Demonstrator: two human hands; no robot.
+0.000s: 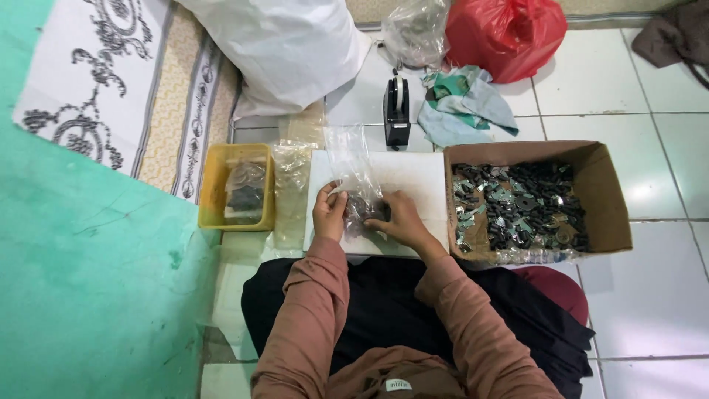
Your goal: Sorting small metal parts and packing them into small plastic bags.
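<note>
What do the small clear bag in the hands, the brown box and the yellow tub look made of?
Small clear bag: thin glossy plastic film, see-through and crinkled. Brown open box: matte cardboard, with folded flaps. Yellow rectangular tub: likely rigid plastic, smooth and slightly translucent. Both the left hand and right hand pinch the bag.

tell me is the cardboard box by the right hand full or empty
Partly full: the open cardboard box holds a layer of small dark and silvery parts.
</note>
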